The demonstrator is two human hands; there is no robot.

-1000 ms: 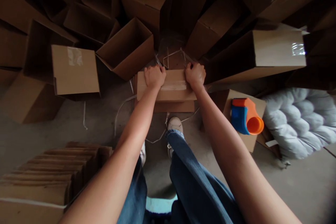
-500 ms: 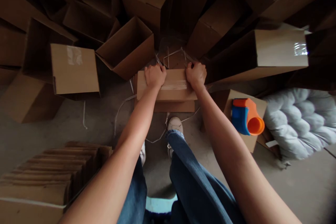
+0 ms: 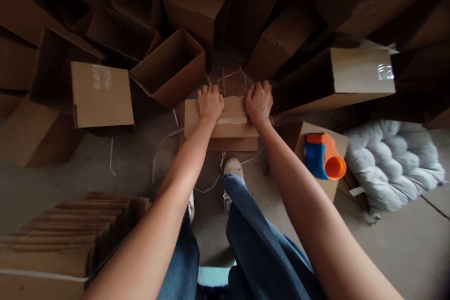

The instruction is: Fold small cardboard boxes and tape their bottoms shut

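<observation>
A small taped cardboard box (image 3: 225, 127) sits on the floor in front of my feet. My left hand (image 3: 210, 103) is closed over the box's far top edge at the left. My right hand (image 3: 259, 101) is closed over the same edge at the right, with its knuckles up. A strip of clear tape (image 3: 232, 120) runs across the box top between my hands. Loose white strapping (image 3: 230, 75) lies just behind the box.
Open cardboard boxes (image 3: 171, 68) are piled all round the back. A stack of flattened cartons (image 3: 66, 234) lies at the lower left. An orange and blue tape dispenser (image 3: 322, 155) rests on a flat cardboard piece, with a grey quilted cushion (image 3: 393, 164) at the right.
Both hands have shifted slightly inward along the box's far edge. The view has tilted a little. The box has stayed in place.
</observation>
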